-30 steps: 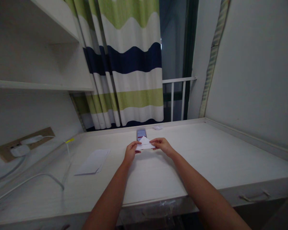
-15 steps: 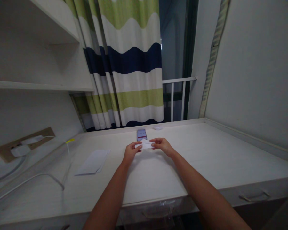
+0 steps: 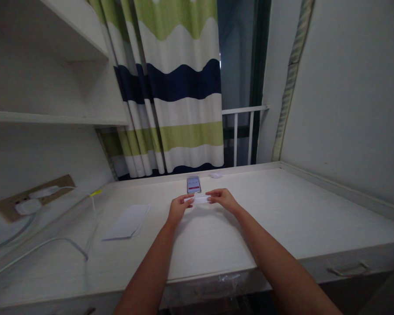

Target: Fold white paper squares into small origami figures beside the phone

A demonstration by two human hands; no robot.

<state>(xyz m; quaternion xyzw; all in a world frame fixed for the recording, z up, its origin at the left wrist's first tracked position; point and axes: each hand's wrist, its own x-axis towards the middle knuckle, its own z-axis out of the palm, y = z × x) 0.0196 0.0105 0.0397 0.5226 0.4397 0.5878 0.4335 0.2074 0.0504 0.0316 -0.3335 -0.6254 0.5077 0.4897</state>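
Observation:
A small folded piece of white paper [image 3: 202, 199] is held level between my two hands, just above the desk. My left hand [image 3: 179, 208] pinches its left end between thumb and fingers. At the right end, my right hand [image 3: 224, 199] grips it in the same way. Right behind the paper a phone [image 3: 193, 184] with a lit screen stands or leans near the desk's back edge; I cannot tell which. A small white crumpled or folded paper piece [image 3: 216, 175] lies to the right of the phone.
Several white sheets [image 3: 126, 222] lie on the desk [image 3: 210, 249] to the left. White cables [image 3: 62, 239] run from a wall socket [image 3: 33, 199] at far left. A shelf [image 3: 55, 117] overhangs the left side, and a striped curtain [image 3: 187, 109] hangs behind the desk.
The pointed top of the paper that rose between my hands no longer shows; the paper now looks like a narrow flat strip. My hands have barely shifted.

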